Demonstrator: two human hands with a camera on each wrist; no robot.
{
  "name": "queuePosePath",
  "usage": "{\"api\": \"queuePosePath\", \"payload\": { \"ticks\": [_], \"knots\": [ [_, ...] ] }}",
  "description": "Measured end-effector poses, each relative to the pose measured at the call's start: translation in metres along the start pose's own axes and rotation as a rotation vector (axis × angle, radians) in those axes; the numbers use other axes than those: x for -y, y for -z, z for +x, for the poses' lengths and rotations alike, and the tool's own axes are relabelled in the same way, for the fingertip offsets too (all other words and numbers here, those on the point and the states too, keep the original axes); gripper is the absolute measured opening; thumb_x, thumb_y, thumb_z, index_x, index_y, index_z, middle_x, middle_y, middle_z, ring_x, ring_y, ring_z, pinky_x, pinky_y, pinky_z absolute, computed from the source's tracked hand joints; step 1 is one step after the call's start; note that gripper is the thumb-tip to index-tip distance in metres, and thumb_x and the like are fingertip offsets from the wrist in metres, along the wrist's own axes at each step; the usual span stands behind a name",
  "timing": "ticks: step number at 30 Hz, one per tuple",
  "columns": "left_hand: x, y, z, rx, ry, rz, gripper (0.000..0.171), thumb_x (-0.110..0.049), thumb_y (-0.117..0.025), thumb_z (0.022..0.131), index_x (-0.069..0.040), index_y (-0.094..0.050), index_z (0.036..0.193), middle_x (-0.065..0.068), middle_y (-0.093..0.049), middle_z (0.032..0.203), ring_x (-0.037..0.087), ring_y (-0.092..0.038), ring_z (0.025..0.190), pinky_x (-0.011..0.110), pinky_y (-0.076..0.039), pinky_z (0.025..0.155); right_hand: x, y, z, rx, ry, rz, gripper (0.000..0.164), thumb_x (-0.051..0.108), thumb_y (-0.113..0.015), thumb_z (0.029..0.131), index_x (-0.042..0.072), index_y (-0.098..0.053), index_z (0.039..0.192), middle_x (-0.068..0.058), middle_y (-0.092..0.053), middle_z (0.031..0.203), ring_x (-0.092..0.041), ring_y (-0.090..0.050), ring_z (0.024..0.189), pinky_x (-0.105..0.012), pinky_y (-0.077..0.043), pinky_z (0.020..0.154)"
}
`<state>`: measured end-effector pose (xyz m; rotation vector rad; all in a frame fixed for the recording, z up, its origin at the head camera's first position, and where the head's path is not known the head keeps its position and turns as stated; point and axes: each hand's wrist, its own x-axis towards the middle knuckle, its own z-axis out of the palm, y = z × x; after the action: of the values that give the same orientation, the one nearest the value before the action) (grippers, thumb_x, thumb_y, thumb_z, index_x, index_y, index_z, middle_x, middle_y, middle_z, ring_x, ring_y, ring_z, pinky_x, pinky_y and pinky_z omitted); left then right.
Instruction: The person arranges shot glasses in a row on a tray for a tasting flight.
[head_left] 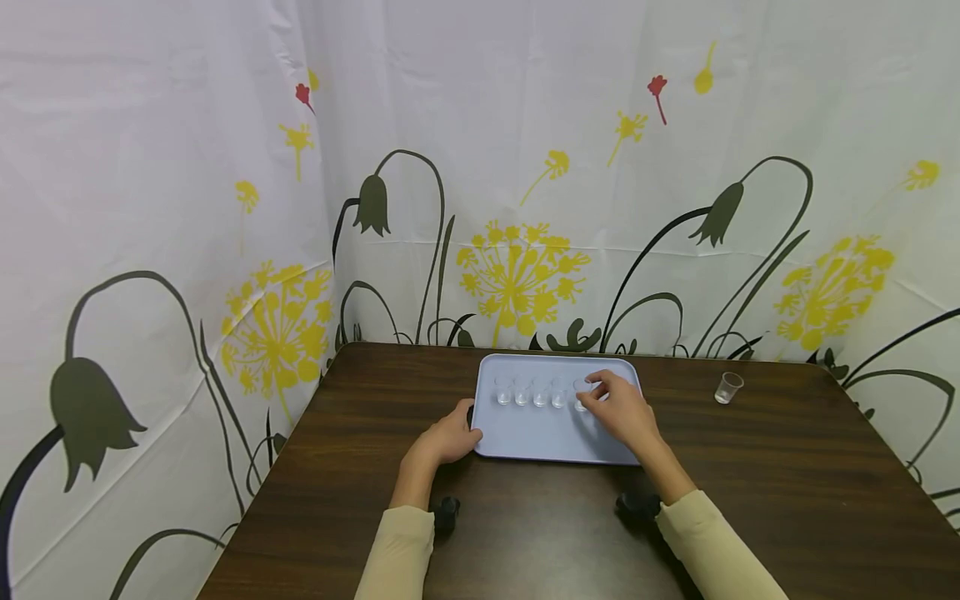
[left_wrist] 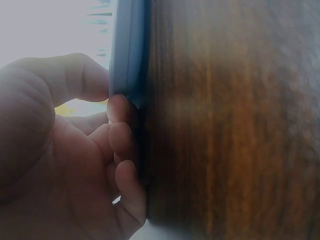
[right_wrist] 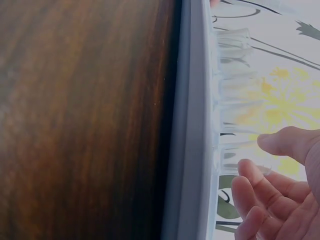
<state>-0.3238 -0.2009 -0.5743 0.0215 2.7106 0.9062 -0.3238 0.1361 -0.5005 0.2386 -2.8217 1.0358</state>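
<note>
A pale blue tray [head_left: 540, 442] lies on the table with several small clear shot glasses [head_left: 540, 396] upright in a row along it. My left hand [head_left: 450, 435] grips the tray's left edge, thumb at the rim and fingers under it. At the row's right end, my right hand [head_left: 618, 408] pinches the last shot glass [head_left: 580, 406] by its rim between thumb and fingers. The right wrist view shows that thumb [right_wrist: 280, 142] at one side of the glass [right_wrist: 237, 152], which stands close on the tray surface; the fingers partly cover it.
Another clear shot glass [head_left: 727, 387] stands on the dark wooden table [head_left: 780, 475], right of the tray. Behind the table's back edge hangs a white curtain [head_left: 480, 100] with printed flowers. Black wrist devices [head_left: 637, 506] sit on both wrists.
</note>
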Motion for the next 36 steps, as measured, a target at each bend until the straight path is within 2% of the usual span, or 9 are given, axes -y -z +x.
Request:
{"api": "queuePosePath", "payload": {
  "ticks": [5, 11, 20, 23, 28, 33, 36],
  "knots": [
    [0.0020, -0.0005, 0.0016, 0.006, 0.005, -0.009, 0.075, -0.037, -0.062, 0.100, -0.018, -0.033, 0.167, 0.004, -0.064, 0.104, 0.024, -0.060, 0.086, 0.042, -0.046, 0.078, -0.0005, -0.0015, 0.0008, 0.004, 0.007, -0.010, 0.042, 0.036, -0.075, 0.098, 0.009, -0.073, 0.129, -0.001, -0.081, 0.101, -0.021, -0.069, 0.090, -0.037, -0.050, 0.071],
    [0.0014, 0.0005, 0.0030, 0.010, 0.014, -0.004, 0.076, -0.039, -0.062, 0.100, -0.019, -0.032, 0.168, 0.004, -0.065, 0.107, 0.025, -0.061, 0.088, 0.044, -0.047, 0.081, -0.0019, -0.0026, 0.0021, 0.009, 0.005, -0.006, 0.043, 0.037, -0.075, 0.098, 0.010, -0.072, 0.131, -0.002, -0.081, 0.103, -0.019, -0.068, 0.086, -0.035, -0.049, 0.069],
    [0.0006, -0.0004, 0.0014, 0.001, 0.007, 0.008, 0.075, -0.037, -0.061, 0.100, -0.018, -0.033, 0.167, 0.004, -0.064, 0.103, 0.023, -0.060, 0.085, 0.041, -0.046, 0.076, -0.0037, -0.0046, 0.0025, 0.015, 0.005, 0.003, 0.043, 0.036, -0.075, 0.098, 0.010, -0.072, 0.132, -0.003, -0.081, 0.104, -0.019, -0.068, 0.085, -0.034, -0.048, 0.069],
    [0.0025, -0.0007, 0.0033, 0.005, 0.006, -0.002, 0.076, -0.038, -0.062, 0.100, -0.018, -0.033, 0.167, 0.005, -0.065, 0.105, 0.024, -0.061, 0.086, 0.042, -0.047, 0.078, -0.0041, -0.0048, 0.0025, 0.022, -0.001, 0.003, 0.043, 0.036, -0.075, 0.098, 0.010, -0.071, 0.132, -0.003, -0.082, 0.105, -0.018, -0.067, 0.084, -0.034, -0.048, 0.068],
    [0.0042, -0.0008, 0.0070, 0.002, 0.008, -0.011, 0.077, -0.039, -0.063, 0.099, -0.019, -0.034, 0.167, 0.007, -0.069, 0.120, 0.026, -0.060, 0.094, 0.047, -0.048, 0.088, -0.0021, -0.0033, 0.0025, 0.024, 0.001, 0.008, 0.044, 0.036, -0.075, 0.098, 0.010, -0.071, 0.133, -0.003, -0.082, 0.105, -0.015, -0.065, 0.079, -0.034, -0.048, 0.068],
    [0.0036, -0.0006, 0.0065, 0.014, 0.014, -0.016, 0.077, -0.039, -0.062, 0.099, -0.019, -0.033, 0.168, 0.008, -0.068, 0.115, 0.027, -0.061, 0.093, 0.046, -0.048, 0.086, -0.0024, -0.0028, 0.0029, 0.041, -0.012, 0.012, 0.045, 0.036, -0.076, 0.097, 0.010, -0.071, 0.133, -0.004, -0.082, 0.104, -0.016, -0.066, 0.079, -0.035, -0.049, 0.070],
    [0.0048, -0.0012, 0.0064, 0.014, 0.011, -0.020, 0.077, -0.038, -0.062, 0.099, -0.018, -0.033, 0.168, 0.009, -0.069, 0.119, 0.027, -0.061, 0.096, 0.048, -0.048, 0.089, -0.0038, -0.0031, 0.0029, 0.073, -0.027, 0.004, 0.047, 0.036, -0.076, 0.098, 0.010, -0.069, 0.136, -0.003, -0.082, 0.105, -0.016, -0.068, 0.083, -0.037, -0.049, 0.071]
  ]
}}
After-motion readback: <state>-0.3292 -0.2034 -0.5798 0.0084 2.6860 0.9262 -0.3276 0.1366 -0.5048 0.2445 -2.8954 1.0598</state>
